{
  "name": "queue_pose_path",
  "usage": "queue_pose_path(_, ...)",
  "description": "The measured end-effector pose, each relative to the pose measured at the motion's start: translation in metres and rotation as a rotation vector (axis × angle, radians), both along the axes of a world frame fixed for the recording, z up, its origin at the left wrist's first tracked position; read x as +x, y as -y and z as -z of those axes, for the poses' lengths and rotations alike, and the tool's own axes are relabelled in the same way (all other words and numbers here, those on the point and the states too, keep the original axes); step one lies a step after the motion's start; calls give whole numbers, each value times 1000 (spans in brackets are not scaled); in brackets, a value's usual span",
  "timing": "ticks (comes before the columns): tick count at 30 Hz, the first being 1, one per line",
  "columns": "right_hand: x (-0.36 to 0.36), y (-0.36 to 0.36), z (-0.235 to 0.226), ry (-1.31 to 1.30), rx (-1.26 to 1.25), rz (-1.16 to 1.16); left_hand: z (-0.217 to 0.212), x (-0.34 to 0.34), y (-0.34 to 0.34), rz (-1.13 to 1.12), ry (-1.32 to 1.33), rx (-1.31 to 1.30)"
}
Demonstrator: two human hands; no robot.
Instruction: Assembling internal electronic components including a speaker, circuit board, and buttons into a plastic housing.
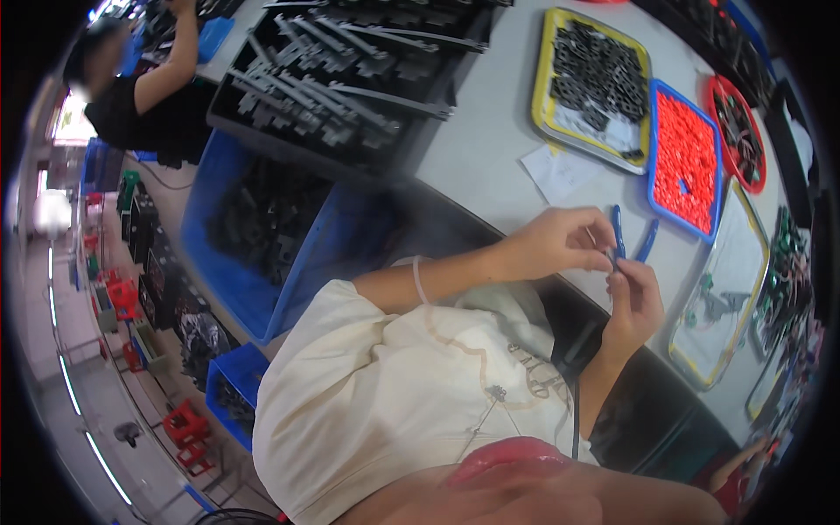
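Note:
My left hand and my right hand meet over the table's near edge, fingertips almost touching. Both are closed in a pinch around something small and dark, too small for me to name. Just beyond the fingers, a tool with two blue handles, which looks like pliers, lies on the white table. A blue-rimmed tray of small red parts stands past it. A yellow-rimmed tray holds a pile of black parts. A slip of white paper lies close to that tray.
At the far left, a black crate carries rows of metal-and-black parts. A blue bin of dark pieces stands below it. On the right are a red round basket and a yellow-edged tray with few pieces. Another person works at upper left.

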State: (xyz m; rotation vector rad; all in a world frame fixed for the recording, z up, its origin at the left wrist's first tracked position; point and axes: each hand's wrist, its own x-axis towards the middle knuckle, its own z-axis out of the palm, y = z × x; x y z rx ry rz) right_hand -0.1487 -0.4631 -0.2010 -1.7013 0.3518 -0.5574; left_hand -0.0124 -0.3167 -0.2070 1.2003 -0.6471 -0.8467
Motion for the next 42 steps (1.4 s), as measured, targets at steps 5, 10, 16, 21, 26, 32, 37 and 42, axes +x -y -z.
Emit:
queue_pose_path(5, 5, -20, 1, 27, -220, -16, -16, 4, -49, 72, 76, 187)
queue_pose_path(10, 17, -27, 10, 62, -482, -38, -20, 29, -166, 382, 155, 382)
queue_pose_path(16, 41, -51, 17, 99, -656, -46, 16, 56, -382, -488, 12, 379)
queue_pose_path(21, 52, -45, 31, 83, -686, 16, 175, 67, -536, -910, -76, 1252)
queue_pose_path(26, 55, -33, 42, 35, -674, 110, 270, 91, -528, -864, 71, 1357)
queue_pose_path(32, 56, -40, 46, -9, -631, 122, 308, 92, -546, -1142, -86, 1315)
queue_pose_path(37, 47, -48, 42, -86, -643, 221, 294, 121, -531, -1032, -77, 1385)
queue_pose_path(42, 53, -46, 41, -57, -662, 244, 275, 92, -502, -877, -145, 744)
